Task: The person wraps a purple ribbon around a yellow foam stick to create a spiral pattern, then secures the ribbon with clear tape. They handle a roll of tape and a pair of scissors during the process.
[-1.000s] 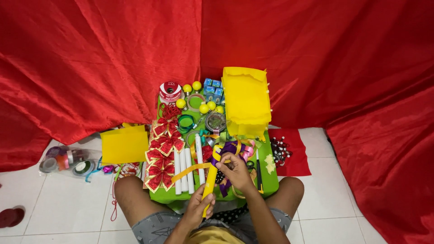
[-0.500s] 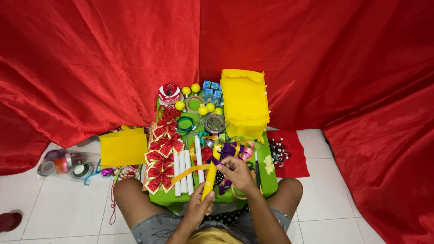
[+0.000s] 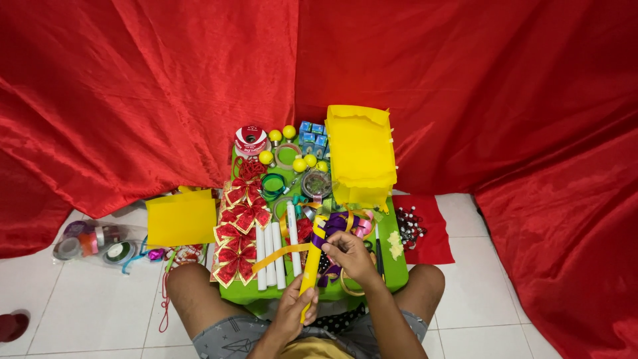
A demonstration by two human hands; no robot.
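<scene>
- A person is sitting cross-legged on a white tiled floor (image 3: 80, 319), looking down at a small green surface (image 3: 399, 269) lying across the knees.
- The left hand (image 3: 292, 312) is closing around the lower end of a yellow stick (image 3: 311, 266), its grip clamped on it at the near edge of the surface.
- The right hand (image 3: 350, 256) is sitting just above, fingers pinched together on a purple ribbon (image 3: 332, 226) where it is meeting the upper part of the stick.
- A thin yellow ribbon strip (image 3: 279, 256) is curving away from the stick toward the left edge.
- Judging from this, the ribbon could be slipping loose if the pinch eases, and the stick could be knocking the white tubes (image 3: 269, 256) lying just beside it.
- Red and gold bows (image 3: 239, 226) are lining the left edge in a column.
- Near the middle, green ribbon rolls (image 3: 272, 186) and a clear round container (image 3: 316, 183) are sitting together.
- At the far edge, small yellow balls (image 3: 282, 134), blue boxes (image 3: 312, 133) and a red ribbon spool (image 3: 250, 139) are crowding together.
- A yellow paper lantern shape (image 3: 359, 156) is filling the far right corner.
- Off the surface, a yellow sheet (image 3: 181, 219) and a bag of tape rolls (image 3: 93, 239) are lying on the floor at the left.
- A red cloth (image 3: 133, 86) is hanging behind everything.
</scene>
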